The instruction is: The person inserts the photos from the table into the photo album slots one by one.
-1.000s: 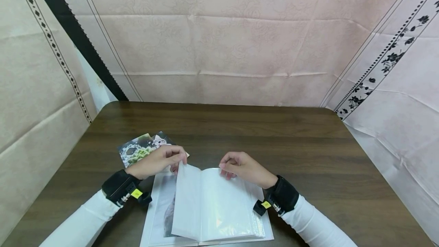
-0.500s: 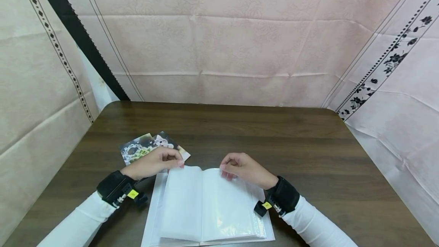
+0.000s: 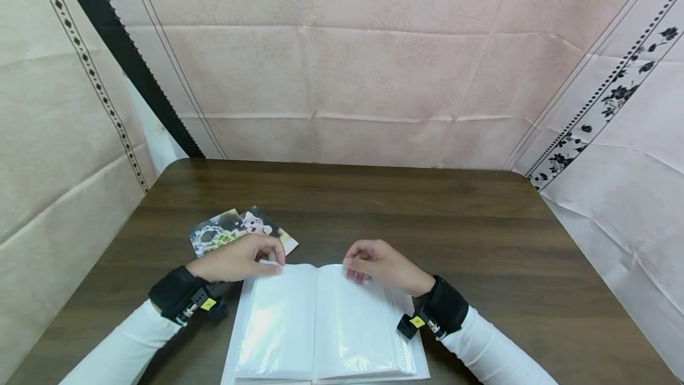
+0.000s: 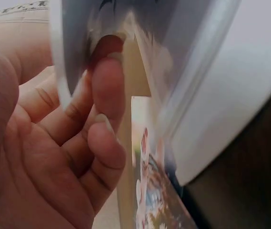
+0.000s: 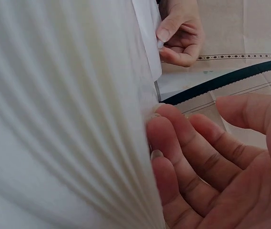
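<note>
A white photo album [image 3: 369,314] with clear sleeves lies spread out on the table. My left hand [image 3: 237,259] pinches the top left corner of its left page [image 3: 280,325]; in the left wrist view the page edge [image 4: 57,57] runs between thumb and fingers. At the top of the right-hand pages is my right hand [image 3: 382,263]. Its bent fingertips touch the edges of the fanned pages [image 5: 78,119] in the right wrist view, while the thumb stands away from them. Both visible sleeves look blank white.
Two overlapping picture cards, one with green and white shapes [image 3: 211,236] and one with a pale cartoon figure [image 3: 256,223], lie behind my left hand. The brown wooden table [image 3: 454,212] ends at a patterned cloth backdrop [image 3: 347,94].
My left hand has brought the page over to the left and down, covering the grey picture underneath. My right hand has stayed nearly still.
</note>
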A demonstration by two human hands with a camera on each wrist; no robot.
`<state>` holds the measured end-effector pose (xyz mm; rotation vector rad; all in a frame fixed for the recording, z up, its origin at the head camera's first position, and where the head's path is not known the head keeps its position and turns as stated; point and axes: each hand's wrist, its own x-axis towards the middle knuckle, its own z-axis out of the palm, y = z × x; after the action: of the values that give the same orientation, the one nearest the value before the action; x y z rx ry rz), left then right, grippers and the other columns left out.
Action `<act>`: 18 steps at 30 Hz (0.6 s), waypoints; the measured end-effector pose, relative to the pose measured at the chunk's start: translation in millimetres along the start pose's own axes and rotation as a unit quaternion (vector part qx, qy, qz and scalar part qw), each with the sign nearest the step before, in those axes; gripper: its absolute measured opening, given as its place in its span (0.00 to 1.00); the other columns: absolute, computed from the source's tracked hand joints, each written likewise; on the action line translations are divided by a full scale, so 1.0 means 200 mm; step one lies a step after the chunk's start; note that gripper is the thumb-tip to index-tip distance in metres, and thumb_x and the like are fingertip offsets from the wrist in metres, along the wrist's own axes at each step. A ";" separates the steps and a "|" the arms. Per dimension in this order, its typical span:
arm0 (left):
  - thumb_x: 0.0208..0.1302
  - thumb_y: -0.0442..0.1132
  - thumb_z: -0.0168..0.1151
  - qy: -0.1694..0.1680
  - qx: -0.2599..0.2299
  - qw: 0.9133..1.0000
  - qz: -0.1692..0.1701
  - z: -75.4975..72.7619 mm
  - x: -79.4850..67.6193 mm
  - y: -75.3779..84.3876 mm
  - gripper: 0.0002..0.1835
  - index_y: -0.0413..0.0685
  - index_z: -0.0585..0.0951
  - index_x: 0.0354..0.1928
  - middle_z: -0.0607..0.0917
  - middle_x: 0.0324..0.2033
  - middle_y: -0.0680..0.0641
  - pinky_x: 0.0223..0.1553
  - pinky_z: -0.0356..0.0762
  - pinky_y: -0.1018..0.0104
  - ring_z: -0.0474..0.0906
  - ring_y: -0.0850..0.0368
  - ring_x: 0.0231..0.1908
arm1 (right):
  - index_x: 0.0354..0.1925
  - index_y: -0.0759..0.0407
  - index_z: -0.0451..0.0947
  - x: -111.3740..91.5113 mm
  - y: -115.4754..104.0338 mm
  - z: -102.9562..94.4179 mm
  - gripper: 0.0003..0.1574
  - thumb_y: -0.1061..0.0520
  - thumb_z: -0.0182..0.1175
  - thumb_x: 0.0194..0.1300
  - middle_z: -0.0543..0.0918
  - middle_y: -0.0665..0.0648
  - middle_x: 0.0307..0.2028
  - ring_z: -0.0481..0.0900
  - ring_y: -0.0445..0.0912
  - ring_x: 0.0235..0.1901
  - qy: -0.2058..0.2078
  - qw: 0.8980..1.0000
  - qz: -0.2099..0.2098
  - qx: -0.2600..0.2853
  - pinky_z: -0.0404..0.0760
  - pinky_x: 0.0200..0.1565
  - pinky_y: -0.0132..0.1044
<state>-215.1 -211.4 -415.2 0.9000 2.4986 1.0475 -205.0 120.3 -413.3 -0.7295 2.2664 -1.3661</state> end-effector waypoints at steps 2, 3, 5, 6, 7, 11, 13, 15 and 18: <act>0.60 0.52 0.64 -0.002 0.015 1.000 0.001 0.00 0.00 0.01 0.09 0.60 0.79 0.38 0.80 0.35 0.57 0.42 0.76 0.64 0.75 0.58 0.37 | 0.44 0.59 0.79 0.00 0.00 0.00 0.13 0.51 0.55 0.69 0.84 0.57 0.32 0.80 0.51 0.32 -0.002 1.000 0.000 -0.003 0.76 0.36 0.40; 0.60 0.52 0.64 -0.002 0.023 1.000 0.003 0.00 0.00 0.01 0.09 0.60 0.79 0.38 0.80 0.34 0.57 0.40 0.75 0.65 0.74 0.59 0.36 | 0.44 0.59 0.79 0.00 0.00 0.00 0.13 0.51 0.55 0.69 0.84 0.57 0.32 0.80 0.51 0.32 -0.004 1.000 -0.001 -0.006 0.77 0.36 0.40; 0.60 0.51 0.64 -0.003 0.039 0.999 0.008 0.01 -0.01 0.02 0.09 0.60 0.78 0.38 0.79 0.33 0.58 0.39 0.75 0.65 0.73 0.59 0.35 | 0.43 0.59 0.78 0.01 -0.01 0.00 0.14 0.51 0.55 0.69 0.84 0.56 0.32 0.80 0.50 0.31 -0.009 1.000 -0.002 -0.016 0.78 0.35 0.40; 0.60 0.51 0.64 -0.004 0.048 0.999 0.010 0.01 -0.01 0.02 0.09 0.60 0.78 0.38 0.78 0.33 0.58 0.39 0.75 0.66 0.73 0.60 0.35 | 0.43 0.59 0.78 0.01 -0.02 0.00 0.14 0.50 0.55 0.69 0.84 0.56 0.32 0.80 0.49 0.31 -0.012 1.000 -0.004 -0.021 0.78 0.35 0.40; 0.61 0.51 0.64 -0.005 0.058 0.998 0.012 0.01 -0.01 0.02 0.09 0.60 0.78 0.39 0.78 0.33 0.58 0.38 0.74 0.66 0.72 0.60 0.35 | 0.42 0.59 0.78 0.02 -0.02 0.00 0.14 0.50 0.55 0.69 0.84 0.55 0.32 0.80 0.49 0.30 -0.016 0.999 -0.006 -0.028 0.79 0.34 0.40; 0.60 0.53 0.63 -0.008 0.082 0.997 0.008 0.01 -0.02 0.02 0.11 0.61 0.78 0.41 0.77 0.34 0.59 0.39 0.74 0.66 0.72 0.60 0.36 | 0.42 0.58 0.79 0.04 -0.05 -0.01 0.13 0.50 0.56 0.69 0.84 0.54 0.31 0.80 0.47 0.29 -0.024 0.998 -0.018 -0.063 0.79 0.34 0.39; 0.60 0.54 0.64 -0.012 0.088 0.996 0.002 0.01 -0.02 0.02 0.12 0.61 0.78 0.42 0.78 0.34 0.60 0.39 0.74 0.66 0.72 0.60 0.36 | 0.41 0.58 0.79 0.07 -0.06 -0.01 0.13 0.50 0.57 0.68 0.84 0.54 0.30 0.80 0.47 0.28 -0.028 0.996 -0.022 -0.077 0.80 0.35 0.38; 0.59 0.54 0.64 -0.016 0.089 0.996 -0.002 0.01 -0.02 0.03 0.12 0.60 0.78 0.42 0.78 0.33 0.60 0.39 0.75 0.66 0.72 0.60 0.36 | 0.41 0.59 0.79 0.09 -0.08 -0.01 0.13 0.51 0.57 0.68 0.84 0.55 0.29 0.80 0.47 0.27 -0.033 0.996 -0.028 -0.083 0.80 0.35 0.37; 0.59 0.53 0.65 -0.022 0.088 0.996 -0.007 0.01 -0.03 0.04 0.12 0.60 0.78 0.41 0.78 0.32 0.59 0.37 0.75 0.65 0.72 0.60 0.34 | 0.41 0.62 0.79 0.14 -0.10 0.00 0.13 0.53 0.56 0.69 0.84 0.56 0.28 0.80 0.48 0.27 -0.046 0.994 -0.034 -0.093 0.80 0.33 0.36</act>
<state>-206.8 -209.2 -410.8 0.9417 2.5874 0.8044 -222.3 96.4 -396.6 -0.9189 2.3349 -1.1363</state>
